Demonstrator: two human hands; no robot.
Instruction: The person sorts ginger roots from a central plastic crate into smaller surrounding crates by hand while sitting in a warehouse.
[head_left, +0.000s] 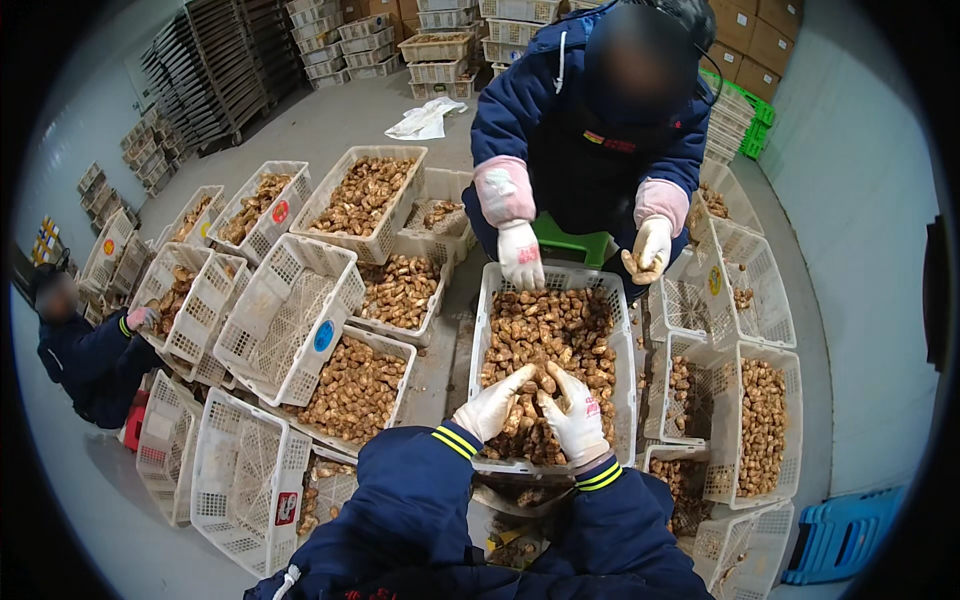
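Note:
A white plastic crate [630,400] in front of me holds a heap of brown, knobbly mushroom-like pieces [550,325]. Over its near half, my left hand [492,406], in a white glove, curls its fingers around a piece at their tips. Close beside it, my white-gloved right hand [578,418] pinches a brown piece [545,379] between thumb and fingers. Across the crate sits a co-worker in a dark blue jacket. One gloved hand of theirs [521,258] rests at the crate's far rim, and the other [650,252] holds a small brown piece.
White crates with brown pieces stand on both sides, such as a full one [762,425] on the right. An empty tilted crate [290,310] lies across others on the left. Another person [90,350] works at far left. A blue plastic crate [845,535] leans at lower right.

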